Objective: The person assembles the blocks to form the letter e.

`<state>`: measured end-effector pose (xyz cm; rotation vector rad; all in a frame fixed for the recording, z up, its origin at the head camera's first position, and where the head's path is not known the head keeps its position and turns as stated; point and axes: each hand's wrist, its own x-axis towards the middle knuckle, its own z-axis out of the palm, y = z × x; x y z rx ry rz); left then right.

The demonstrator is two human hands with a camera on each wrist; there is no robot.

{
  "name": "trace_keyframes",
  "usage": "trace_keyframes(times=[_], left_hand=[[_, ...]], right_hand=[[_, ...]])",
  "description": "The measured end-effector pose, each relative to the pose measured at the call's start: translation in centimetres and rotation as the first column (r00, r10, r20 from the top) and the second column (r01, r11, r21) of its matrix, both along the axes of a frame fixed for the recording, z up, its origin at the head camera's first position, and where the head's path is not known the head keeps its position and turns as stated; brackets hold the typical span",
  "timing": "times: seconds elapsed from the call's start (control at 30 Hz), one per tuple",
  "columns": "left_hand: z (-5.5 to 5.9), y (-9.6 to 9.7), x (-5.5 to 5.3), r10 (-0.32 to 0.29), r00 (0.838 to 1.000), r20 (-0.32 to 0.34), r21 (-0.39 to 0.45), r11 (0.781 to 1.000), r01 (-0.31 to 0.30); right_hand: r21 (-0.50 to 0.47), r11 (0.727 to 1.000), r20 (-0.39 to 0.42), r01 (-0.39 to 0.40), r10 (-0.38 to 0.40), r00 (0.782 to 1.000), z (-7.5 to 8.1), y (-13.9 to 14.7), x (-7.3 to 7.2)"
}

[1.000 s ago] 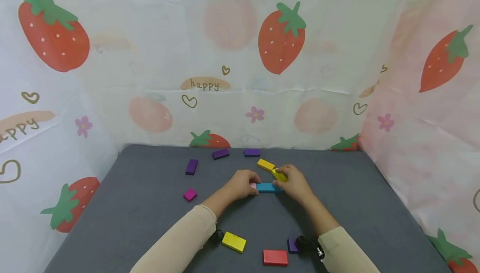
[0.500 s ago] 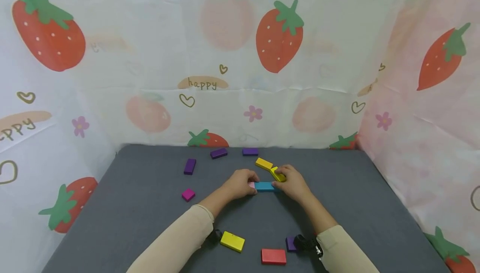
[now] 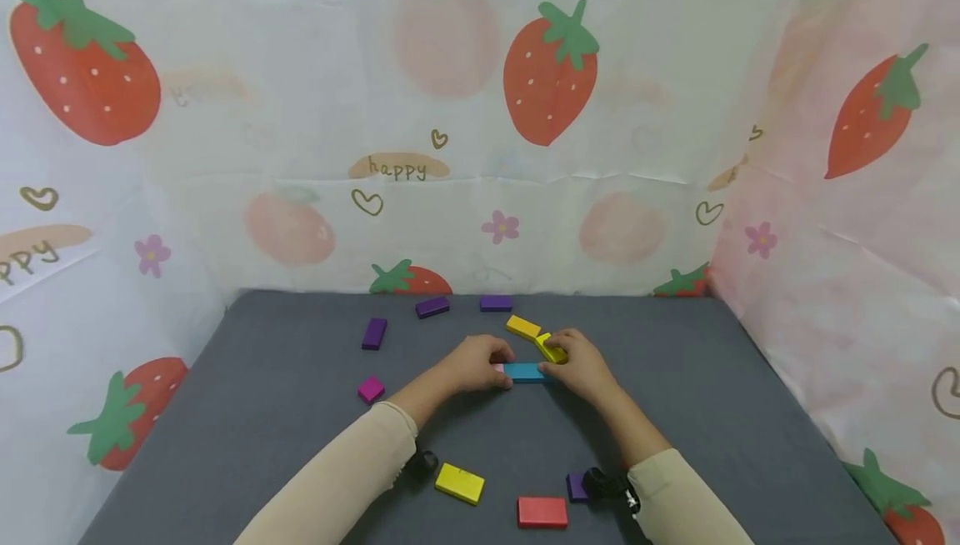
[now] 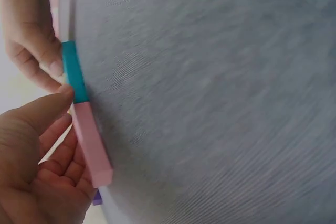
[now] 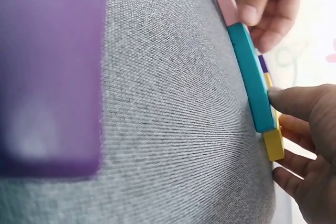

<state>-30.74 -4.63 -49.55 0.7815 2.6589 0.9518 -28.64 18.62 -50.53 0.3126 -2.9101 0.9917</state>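
One grey bench point(image 3: 712, 395) is carrying the whole scatter of blocks, and the work is sitting toward its far middle, between two hands. The left hand point(image 3: 474, 364) is pinching the pink block point(image 4: 93, 145), thumb lying at the seam with the blue one. The right hand point(image 3: 587, 368) appears to be grasping a yellow block point(image 5: 273, 148), thumb resting by the blue block's far edge, other fingers curling round the far side. Black wrist gear point(image 3: 603, 485) is partly covering a purple block point(image 3: 576, 488) on the near right, so the right forearm should be riding high enough to avoid nudging it. The blue block point(image 3: 521, 373) is lying left to right, meeting the pink one end to end; light, level pressure should be holding that line straight. The grasped yellow block is slanting just behind blue's right end, its far left corner seemingly touching another yellow block point(image 3: 522, 327); gentle fingers should be steering it without shoving either neighbour. Smallest of all, the pink-blue seam is needing the steadiest touch, since a twisting left thumb could be opening it.
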Motion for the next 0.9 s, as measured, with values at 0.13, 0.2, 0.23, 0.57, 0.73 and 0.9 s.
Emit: trace_keyframes(times=[0.13,0.2,0.23,0.57,0.73,0.9], left_hand=[[1.1,-0.5,-0.9,0.013,1.000,0.017,0.015,1.000,-0.013],[1.7,-0.7,-1.6,0.036,0.999,0.007,0.015,0.999,-0.036],[2.0,-0.9,-2.0,0.049,0.999,-0.004,0.010,0.999,-0.049],[2.9,-1.5,-6.0,0.175,0.983,-0.065,-0.044,0.983,-0.178],[2.3,-1.1,-7.4,0.187,0.978,-0.092,-0.033,0.981,-0.191],[1.3,-1.1,-8.6,0.249,0.961,-0.118,-0.001,0.968,-0.251]], right_hand=[[0.001,1.000,-0.006,-0.006,0.006,1.000,0.0,-0.1,0.1],[0.001,1.000,0.001,-0.003,0.003,1.000,0.0,-0.1,0.1],[0.003,1.000,0.002,-0.002,0.002,1.000,0.0,-0.1,0.1],[0.011,1.000,0.010,-0.010,0.010,1.000,0.3,0.3,0.3],[0.006,1.000,0.005,0.005,-0.005,1.000,0.3,0.5,0.3],[0.010,1.000,0.008,-0.001,0.001,1.000,0.2,0.3,0.1]])
